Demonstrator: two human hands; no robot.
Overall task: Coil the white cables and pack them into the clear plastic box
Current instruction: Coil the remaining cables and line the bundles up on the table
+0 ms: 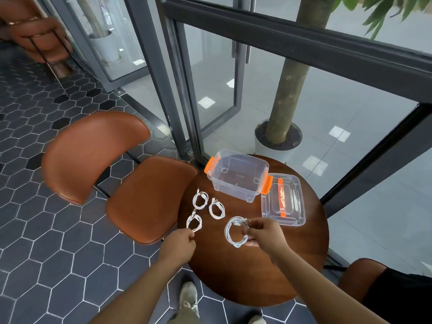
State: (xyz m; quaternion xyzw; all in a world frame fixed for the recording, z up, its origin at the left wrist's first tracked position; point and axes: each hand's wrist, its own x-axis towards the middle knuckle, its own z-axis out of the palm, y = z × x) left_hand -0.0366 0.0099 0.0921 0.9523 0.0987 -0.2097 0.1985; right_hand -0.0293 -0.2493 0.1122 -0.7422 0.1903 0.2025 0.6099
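Observation:
On the round wooden table (245,277) stands the clear plastic box (237,175) with orange latches, open and with no cables inside. Its clear lid (282,202) lies to its right. Two coiled white cables (200,199) (216,208) rest in front of the box. My left hand (181,243) pinches the near edge of a third small coil (194,222) at the table's left rim. My right hand (264,233) holds a larger white coil (235,231) just above the table, fingers closed on its right side.
A brown leather chair (140,195) stands against the table's left side. Another brown seat (360,277) is at the right. Behind the table are a potted tree (280,127) and dark-framed glass doors (210,90). My shoe (189,298) shows on the hexagon tile floor.

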